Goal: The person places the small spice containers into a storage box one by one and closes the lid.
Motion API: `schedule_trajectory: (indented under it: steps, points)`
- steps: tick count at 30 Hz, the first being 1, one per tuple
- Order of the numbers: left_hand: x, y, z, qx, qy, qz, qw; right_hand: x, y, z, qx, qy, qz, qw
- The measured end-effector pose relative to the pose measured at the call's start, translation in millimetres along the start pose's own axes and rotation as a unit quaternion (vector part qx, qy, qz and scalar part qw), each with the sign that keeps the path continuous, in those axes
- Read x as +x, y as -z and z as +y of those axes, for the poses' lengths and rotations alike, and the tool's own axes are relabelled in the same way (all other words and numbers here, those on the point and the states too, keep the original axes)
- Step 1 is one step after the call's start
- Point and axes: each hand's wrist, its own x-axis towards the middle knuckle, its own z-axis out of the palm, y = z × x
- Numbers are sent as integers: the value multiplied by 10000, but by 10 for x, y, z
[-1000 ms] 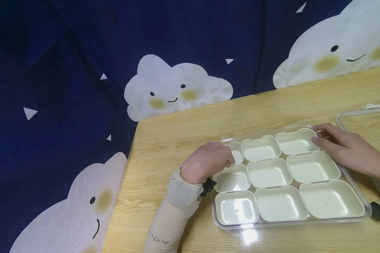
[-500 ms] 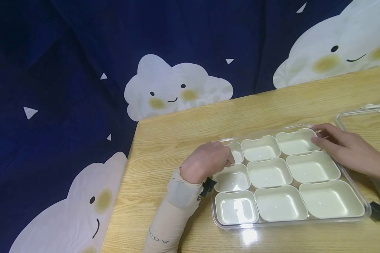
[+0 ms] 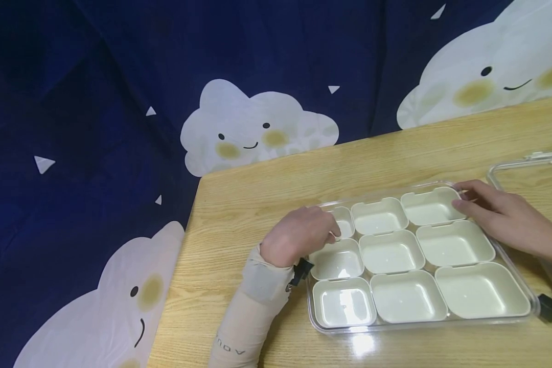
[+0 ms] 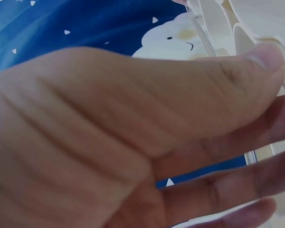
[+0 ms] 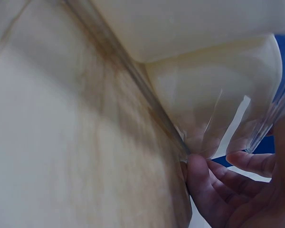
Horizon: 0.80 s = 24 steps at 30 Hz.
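Note:
My left hand [image 3: 299,235] is over the far-left corner of a clear plastic box [image 3: 414,325] that holds rows of cream plastic cups. Its thumb and fingers pinch the rim of the corner cup [image 3: 344,221], partly hidden by the hand. In the left wrist view the thumb lies against a cream cup wall [image 4: 244,40]. At the far-right corner, my right hand [image 3: 503,212] grips the box, its thumb over the rim beside a larger cup [image 3: 432,207]. The right wrist view shows the thumb and fingertips at the clear wall.
A clear lid or frame [image 3: 524,162] with white clips lies on the wooden table [image 3: 230,245] at the right. Behind and left of the table hangs a dark blue curtain [image 3: 119,51] with smiling clouds. The table's left edge is near my left forearm.
The fingers of my left hand shift very slightly at the corner cup. My right hand, the box and the cups look still.

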Motion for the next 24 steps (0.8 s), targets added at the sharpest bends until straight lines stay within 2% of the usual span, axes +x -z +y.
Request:
schedule_trajectory:
  steps: [6,12,20,24]
  points:
    - [-8,29,-18,-117,36,-91,9999,-4,4,-5,16,-17,-35,10000]
    - [-11,45,-89,-66,-70,250,9996,-4,5,20,26,6,12,10000]
    - [13,24,-236,-478,119,541,9973,-3,0,19,8,-14,-32,10000]
    - [30,13,-273,-459,119,832,9954,0,2,22,-22,20,6,10000]
